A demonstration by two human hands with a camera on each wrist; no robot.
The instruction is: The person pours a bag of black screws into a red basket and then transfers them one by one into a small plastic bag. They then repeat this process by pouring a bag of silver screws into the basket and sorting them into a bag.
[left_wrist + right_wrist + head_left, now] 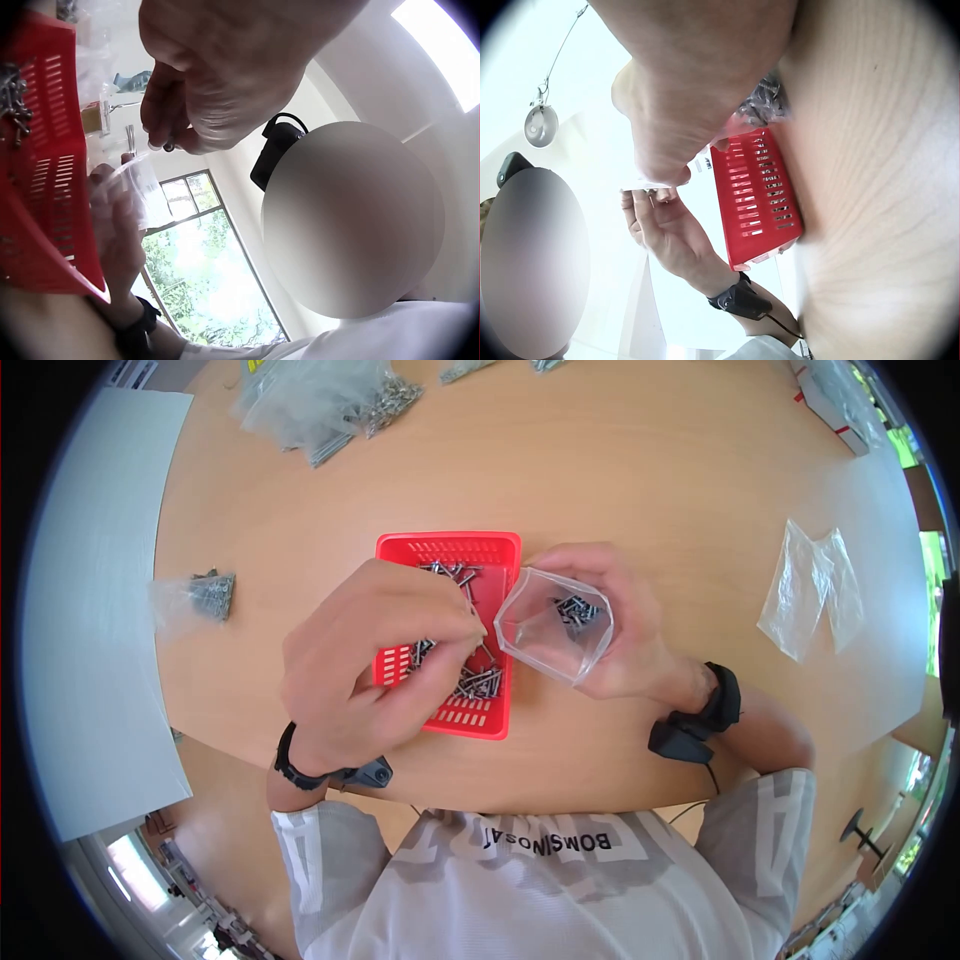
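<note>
A red basket is seen near the middle of the tabletop, somewhat toward the near edge, with loose screws scattered inside. The left hand is held over the basket, fingers curled — in the left wrist view a small screw is pinched at the fingertips. Just beside the basket's right side a small clear bag is gripped by the right hand, its mouth held open toward the left hand; a few screws are seen inside it. The left fingertips are close to the bag's mouth, not quite touching.

Toward the far left corner — clear bags of screws. A small filled bag lies at the left edge. Empty clear bags lie toward the right edge.
</note>
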